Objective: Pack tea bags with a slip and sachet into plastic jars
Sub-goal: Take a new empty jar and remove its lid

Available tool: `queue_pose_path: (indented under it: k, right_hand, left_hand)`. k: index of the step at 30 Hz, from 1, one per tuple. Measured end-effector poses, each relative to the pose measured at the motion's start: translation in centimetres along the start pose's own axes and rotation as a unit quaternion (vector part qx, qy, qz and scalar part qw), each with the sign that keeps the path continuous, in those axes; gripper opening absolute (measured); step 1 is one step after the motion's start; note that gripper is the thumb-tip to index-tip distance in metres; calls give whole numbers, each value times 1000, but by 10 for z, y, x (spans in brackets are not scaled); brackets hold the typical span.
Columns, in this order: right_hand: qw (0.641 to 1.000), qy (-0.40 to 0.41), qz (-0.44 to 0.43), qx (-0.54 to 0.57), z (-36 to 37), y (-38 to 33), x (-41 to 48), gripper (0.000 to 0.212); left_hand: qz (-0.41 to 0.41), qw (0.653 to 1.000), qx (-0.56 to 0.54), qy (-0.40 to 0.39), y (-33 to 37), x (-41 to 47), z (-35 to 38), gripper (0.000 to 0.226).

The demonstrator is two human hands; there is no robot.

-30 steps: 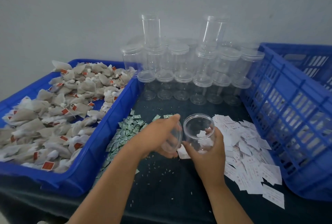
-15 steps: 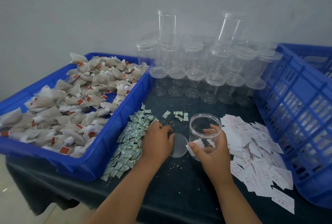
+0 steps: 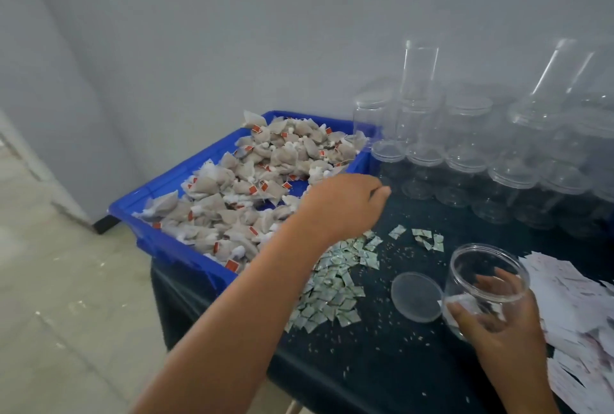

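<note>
Plastic jar [image 3: 488, 261] looks light and slick, so my right hand [image 3: 498, 324] grips its side, and the soft tea bags [image 3: 232, 187] sit just left of my curled left hand [image 3: 342, 204] (can't tell if it's holding any), so I'd pinch one gently.

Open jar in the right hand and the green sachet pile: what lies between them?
In the head view, the clear lid lies flat on the dark cloth between the jar and the sachet pile, amid scattered specks.
</note>
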State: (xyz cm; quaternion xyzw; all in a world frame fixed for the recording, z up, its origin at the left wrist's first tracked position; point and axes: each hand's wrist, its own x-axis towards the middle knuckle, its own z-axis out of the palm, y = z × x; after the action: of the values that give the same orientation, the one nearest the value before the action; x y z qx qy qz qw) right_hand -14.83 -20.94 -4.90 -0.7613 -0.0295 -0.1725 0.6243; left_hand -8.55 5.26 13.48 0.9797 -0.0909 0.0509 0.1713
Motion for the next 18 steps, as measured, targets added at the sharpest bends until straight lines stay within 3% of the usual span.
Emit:
queue_pose_path:
  k: [1, 3, 6, 9, 12, 15, 18]
  right_hand:
    - [1000, -2, -2, 4, 1, -1, 0, 94]
    - [1000, -1, -8, 5, 2, -3, 0, 90]
    - [1000, 1, -9, 6, 0, -1, -1, 84]
    - [1000, -1, -7, 1, -1, 2, 1, 84]
    - [1000, 3, -9, -1, 0, 0, 0, 87]
    - [1000, 12, -3, -11, 0, 1, 0, 86]
    - [1000, 16, 5, -18, -1, 2, 0, 86]
  left_hand:
    - [-13, 999, 32, -40, -12, 4, -13, 30]
    - [-46, 984, 125, -121, -39, 7, -35, 43]
    - [-101, 922, 241, -287, -81, 1, -44, 63]
    - [-187, 869, 174, -423, -111, -6, -23, 79]
    - [-191, 899, 142, -368, -126, -12, 1, 74]
    - [-162, 945, 143, -246, -133, -13, 7, 45]
    - [-152, 966, 126, -168, -141, -12, 1, 27]
